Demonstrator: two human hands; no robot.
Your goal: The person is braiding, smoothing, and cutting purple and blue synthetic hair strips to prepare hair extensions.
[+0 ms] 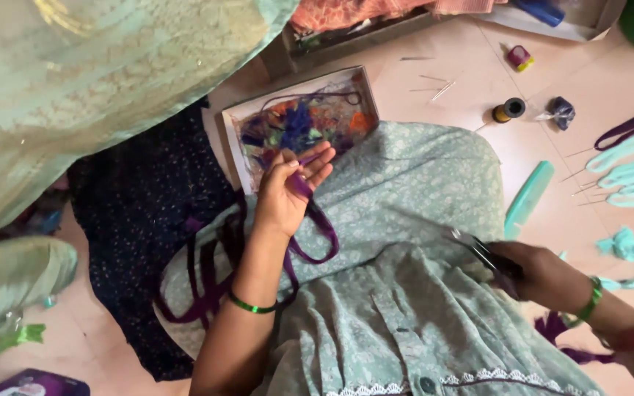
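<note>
Purple ribbon in left grip (scissors right)

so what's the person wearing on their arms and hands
Both forearms are bare, with no sleeves showing and no gloves. The left hand has a thin green bangle at the wrist. The right hand wears a green bangle and, behind it, a dark red band.
</note>
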